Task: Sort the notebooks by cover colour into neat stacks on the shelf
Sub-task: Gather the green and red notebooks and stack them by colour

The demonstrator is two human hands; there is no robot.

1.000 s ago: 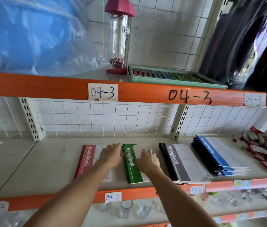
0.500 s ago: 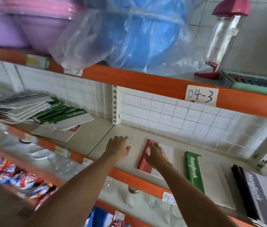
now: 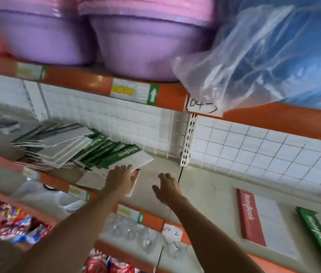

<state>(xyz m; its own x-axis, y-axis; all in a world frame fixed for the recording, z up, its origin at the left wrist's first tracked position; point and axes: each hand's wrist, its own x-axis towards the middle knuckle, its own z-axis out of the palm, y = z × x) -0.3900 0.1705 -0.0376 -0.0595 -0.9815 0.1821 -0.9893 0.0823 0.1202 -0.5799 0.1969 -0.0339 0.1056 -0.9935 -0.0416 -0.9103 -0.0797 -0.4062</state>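
We are reaching into the unsorted pile. Our left hand is resting flat, fingers extended, on a red-spined notebook under the fanned green notebooks, probably to draw it free. Our right hand is hovering just right of it, fingers loose, grasping nothing. The sorted red notebook and green notebook are lying far right on the shelf.

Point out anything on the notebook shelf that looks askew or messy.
The pile of notebooks at the left is fanned out and crooked, its green covers slid sideways with mismatched edges. The left hand rests on a red-edged notebook beneath them; the right hand hovers beside it.
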